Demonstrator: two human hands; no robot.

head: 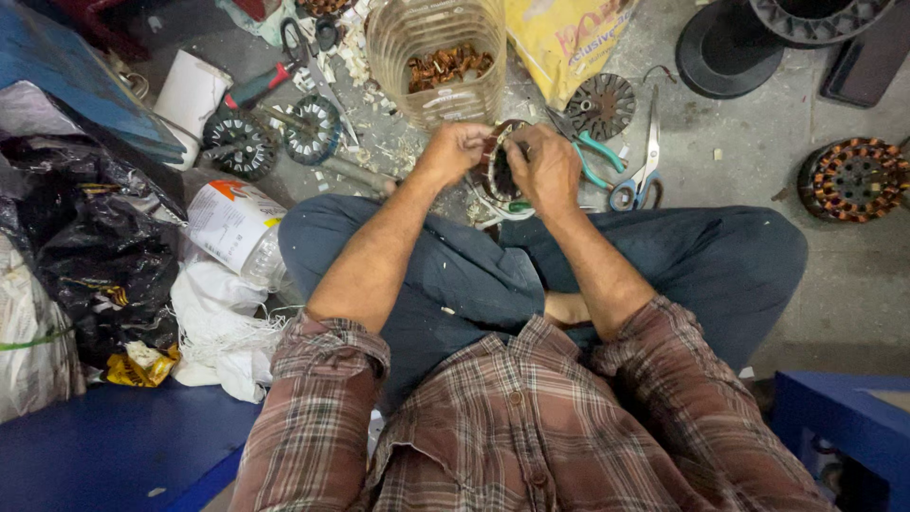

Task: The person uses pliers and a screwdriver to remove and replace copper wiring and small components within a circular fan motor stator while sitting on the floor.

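1. Nearest to us we see our own plaid flannel shirt (pixel 512 427), soft and worn, with sleeves rolled above bare forearms, and grey-blue cloth trousers (pixel 455 284) over crossed legs on the concrete floor (pixel 834 275).

2. Just past the knees, our left hand (pixel 453 150) and right hand (pixel 548 163) meet around a round motor stator (pixel 495 171), a dark ring of stacked metal with coppery windings. Both hands are closed on it, the left gripping its rim, the right's fingers pinched at the inner edge. We judge the step in hand to be working the winding in or out of the slots. The next move likely calls for a firm hold on the ring and fine fingertip pull, since wire is thin and springy.

3. Just right of the hands lie teal-handled pliers (pixel 595 156) and blue-handled scissors (pixel 643 161), hard steel, near a slotted metal rotor disc (pixel 601 104).

4. Left lie two more ring-shaped stators (pixel 275 137), a red-handled screwdriver (pixel 256 87), a white plastic jar (pixel 232 223) and crumpled black plastic bags (pixel 85 246).

5. Farther off stands a clear ribbed plastic container (pixel 438 57) holding scraps of copper wire (pixel 449 64), with a yellow sack (pixel 559 38) behind it.

6. Far right rests a wound stator (pixel 853 178) with orange coils, well apart from the hands.
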